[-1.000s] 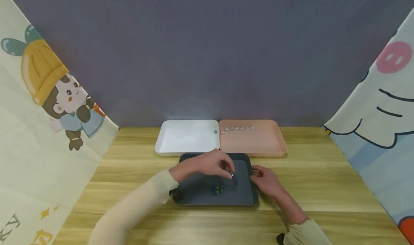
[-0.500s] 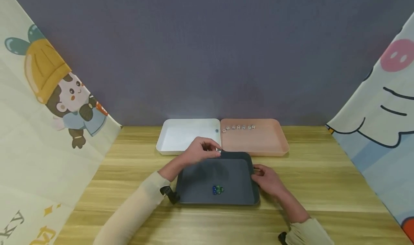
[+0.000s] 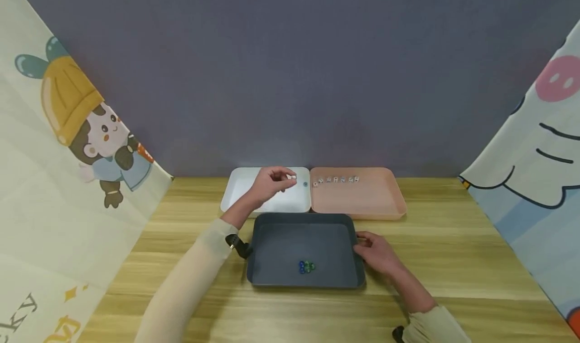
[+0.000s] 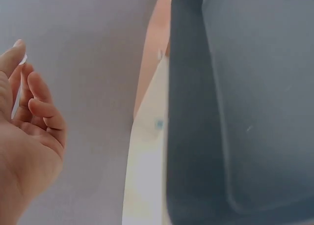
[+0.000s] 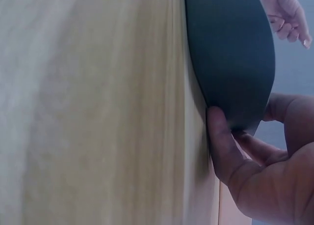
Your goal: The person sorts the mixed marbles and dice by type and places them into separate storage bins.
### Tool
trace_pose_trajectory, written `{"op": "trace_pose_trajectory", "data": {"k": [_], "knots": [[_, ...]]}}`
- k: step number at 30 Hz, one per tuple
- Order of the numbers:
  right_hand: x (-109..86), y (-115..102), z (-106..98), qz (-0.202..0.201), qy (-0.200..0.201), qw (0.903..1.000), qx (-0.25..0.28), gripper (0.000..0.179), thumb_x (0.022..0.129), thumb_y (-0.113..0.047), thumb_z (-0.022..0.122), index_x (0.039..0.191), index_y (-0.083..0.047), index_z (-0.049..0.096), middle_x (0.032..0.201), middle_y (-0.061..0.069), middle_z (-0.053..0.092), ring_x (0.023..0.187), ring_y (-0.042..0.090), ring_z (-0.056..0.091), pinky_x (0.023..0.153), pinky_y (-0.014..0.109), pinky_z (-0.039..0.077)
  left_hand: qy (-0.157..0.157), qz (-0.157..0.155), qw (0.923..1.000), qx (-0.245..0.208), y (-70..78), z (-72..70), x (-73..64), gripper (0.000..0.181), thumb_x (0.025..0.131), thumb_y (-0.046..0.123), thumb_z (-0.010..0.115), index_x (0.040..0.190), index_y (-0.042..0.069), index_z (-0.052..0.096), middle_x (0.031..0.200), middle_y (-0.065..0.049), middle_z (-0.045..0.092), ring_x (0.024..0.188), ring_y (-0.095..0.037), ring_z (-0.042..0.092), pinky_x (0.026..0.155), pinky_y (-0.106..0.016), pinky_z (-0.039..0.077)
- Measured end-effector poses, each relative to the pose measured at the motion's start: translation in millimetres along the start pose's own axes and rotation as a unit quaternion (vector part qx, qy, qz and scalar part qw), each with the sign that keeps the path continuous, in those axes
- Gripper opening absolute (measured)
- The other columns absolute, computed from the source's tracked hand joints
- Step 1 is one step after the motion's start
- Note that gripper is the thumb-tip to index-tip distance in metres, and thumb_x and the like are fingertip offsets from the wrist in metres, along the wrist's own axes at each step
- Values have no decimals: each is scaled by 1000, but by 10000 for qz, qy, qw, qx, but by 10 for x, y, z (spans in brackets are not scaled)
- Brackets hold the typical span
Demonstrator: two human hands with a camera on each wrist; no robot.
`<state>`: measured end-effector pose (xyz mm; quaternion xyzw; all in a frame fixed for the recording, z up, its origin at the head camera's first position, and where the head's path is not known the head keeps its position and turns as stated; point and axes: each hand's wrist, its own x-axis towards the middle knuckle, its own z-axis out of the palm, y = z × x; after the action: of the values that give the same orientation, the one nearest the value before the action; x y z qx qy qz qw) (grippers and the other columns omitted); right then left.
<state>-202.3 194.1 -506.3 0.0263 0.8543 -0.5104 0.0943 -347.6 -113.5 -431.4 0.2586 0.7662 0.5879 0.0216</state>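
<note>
My left hand [image 3: 268, 184] is over the white tray [image 3: 236, 189], pinching a small white die [image 3: 293, 177] between thumb and fingertips. Close by, a blue marble [image 3: 305, 184] lies at that tray's right side. My right hand [image 3: 378, 254] holds the right edge of the dark grey tray [image 3: 290, 239]; in the right wrist view its thumb [image 5: 218, 124] presses on the outer wall near the table. Several blue and green marbles [image 3: 306, 267] sit clustered toward the near side of the dark tray.
The pink tray [image 3: 362, 199] stands against the white one's right side, with a row of several dice [image 3: 336, 180] along its far side. A grey backdrop [image 3: 308, 81] rises behind the wooden table [image 3: 435, 262], and printed cloth panels [image 3: 59, 192] flank it.
My left hand has carried the die away from over the dark tray, forward and left to over the white tray. The right hand has stayed at the dark tray's edge.
</note>
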Motion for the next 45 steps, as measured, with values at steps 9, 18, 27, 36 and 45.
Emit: {"op": "trace_pose_trajectory", "data": {"k": [9, 18, 27, 36, 45], "knots": [[25, -32, -2, 126, -147, 9987, 466, 48, 91, -8, 60, 135, 9, 49, 102, 16, 65, 79, 21, 61, 63, 36, 52, -348, -816, 9897, 1120, -29, -416, 530, 32, 92, 28, 70, 116, 8, 70, 89, -9, 66, 74, -28, 60, 68, -39, 51], [0, 31, -32, 92, -217, 9982, 551, 49, 92, -8, 61, 134, 11, 47, 104, 18, 66, 85, 23, 63, 65, 36, 54, -823, -1476, 9709, 1695, -188, -454, 808, 36, 92, 24, 69, 121, 3, 67, 119, -9, 61, 100, -44, 58, 85, -52, 49], [3, 48, -44, 66, -283, 9983, 500, 47, 93, -7, 61, 133, 12, 48, 97, 13, 65, 78, 21, 62, 62, 36, 54, -492, -2278, 9641, 1272, -573, -392, 830, 28, 88, 25, 74, 112, 11, 71, 116, -7, 62, 106, -35, 58, 91, -50, 47], [-22, 94, -34, 161, -363, 9971, 647, 47, 94, -9, 59, 134, 12, 46, 101, 15, 63, 79, 22, 61, 63, 37, 53, -334, -2574, 9598, 1071, -814, -315, 755, 30, 92, 22, 68, 121, 12, 68, 109, -4, 66, 87, -24, 59, 71, -38, 46], [8, 106, -36, 106, -413, 9958, 815, 46, 95, -9, 57, 135, 11, 45, 99, 14, 61, 75, 22, 58, 63, 38, 52, -383, -2568, 9591, 1128, -900, -345, 835, 29, 94, 22, 65, 121, 12, 68, 104, -5, 67, 78, -24, 56, 63, -34, 40]]}}
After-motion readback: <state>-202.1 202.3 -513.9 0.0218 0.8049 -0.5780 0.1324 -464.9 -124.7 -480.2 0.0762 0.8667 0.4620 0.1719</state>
